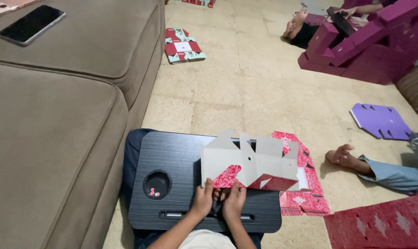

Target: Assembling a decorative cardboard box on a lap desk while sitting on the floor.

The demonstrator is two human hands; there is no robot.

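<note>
Both hands work side by side at the near edge of a black lap bench (172, 152): the left hand (202, 199) and the right hand (234, 203) pinch the lower edge of a half-folded cardboard box blank (246, 161), grey inside, red patterned outside. More red blanks (306, 198) lie on the floor just beside the bench. A dark phone (32, 24) rests on the tan sofa (56, 129).

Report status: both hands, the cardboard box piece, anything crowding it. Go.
Left hand and right hand both gripping near edge of half-folded red-and-white box blank. Blank propped on black lap desk. Stack of flat red blanks right beside it.
</note>
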